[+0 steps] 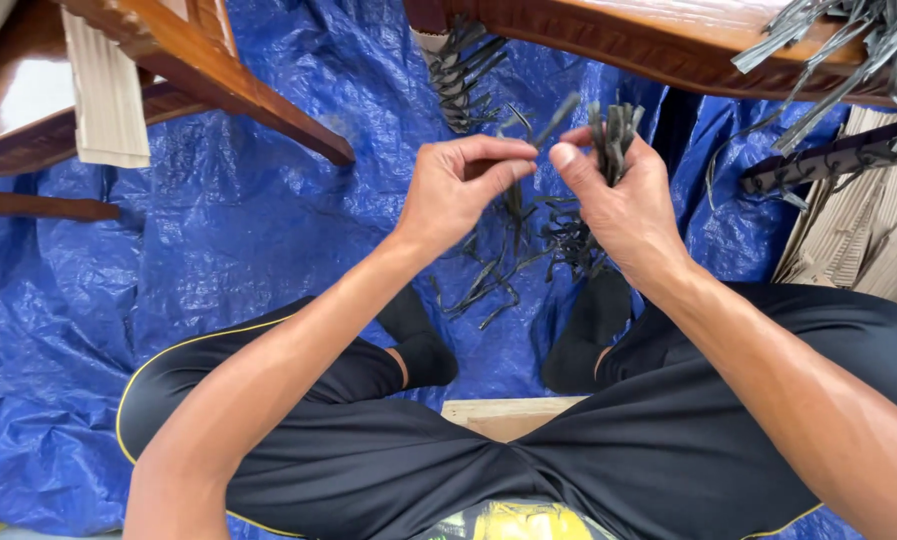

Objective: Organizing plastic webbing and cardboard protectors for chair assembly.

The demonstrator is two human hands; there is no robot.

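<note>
Strips of dark grey material fill both hands at the middle of the view. The right hand is closed around a bundle of strips whose cut ends stick up past the knuckles toward twelve o'clock, thumb pressed against the forefinger. The left hand sits at nine o'clock from it, very close, fingers curled and pinching a single strip that slants up toward one o'clock; whether the two thumbs touch cannot be told.

Below the hands, toward six o'clock, loose strips lie scattered on a blue tarpaulin, between the person's feet in black socks. The legs wear black shorts with a thin yellow edge, and the person sits on a pale wooden seat showing between the thighs.

At eleven o'clock stands a dark brown wooden chair leg with a corrugated cardboard piece beside it. At twelve to one o'clock runs a carved wooden table edge. More grey strips hang over it at two o'clock, and folded cardboard sheets rest at three o'clock.
</note>
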